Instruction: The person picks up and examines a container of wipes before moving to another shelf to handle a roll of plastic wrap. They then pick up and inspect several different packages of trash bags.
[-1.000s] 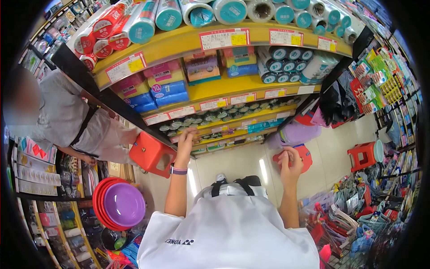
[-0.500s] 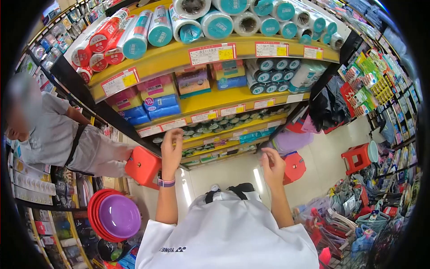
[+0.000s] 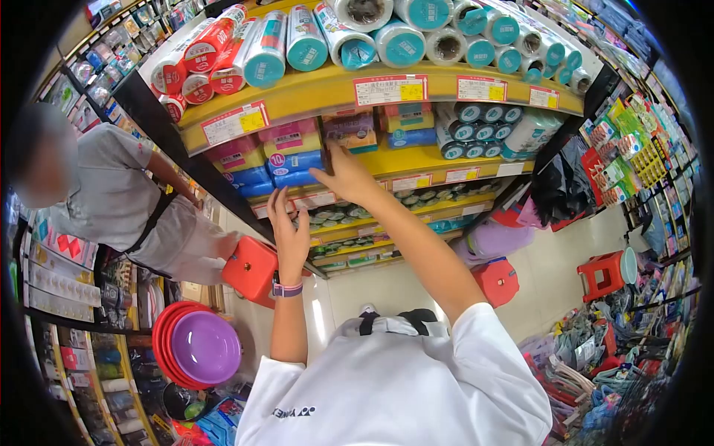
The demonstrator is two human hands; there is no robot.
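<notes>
My right hand (image 3: 348,177) reaches across to the middle shelf, thumb and fingers apart at the right end of a blue pack of rolls (image 3: 297,163). Its fingertips are partly hidden beside that pack, just below a purple-and-orange pack (image 3: 349,128). Pink-and-yellow packs (image 3: 290,136) are stacked on top of the blue rolls. My left hand (image 3: 289,229) is raised near the front edge of the same shelf (image 3: 446,162), below the blue rolls, with its fingers stretched upward and nothing in them.
Wrapped rolls (image 3: 306,44) fill the top shelf. A person in grey (image 3: 111,178) stands at the left, by a red stool (image 3: 251,269). Purple and red basins (image 3: 204,349) sit at lower left. Another red stool (image 3: 497,282) stands on the floor, with hangers (image 3: 587,372) at lower right.
My right hand has moved up and left to the packs on the middle shelf. My left hand stays low by the shelf edge. The view has shifted slightly.
</notes>
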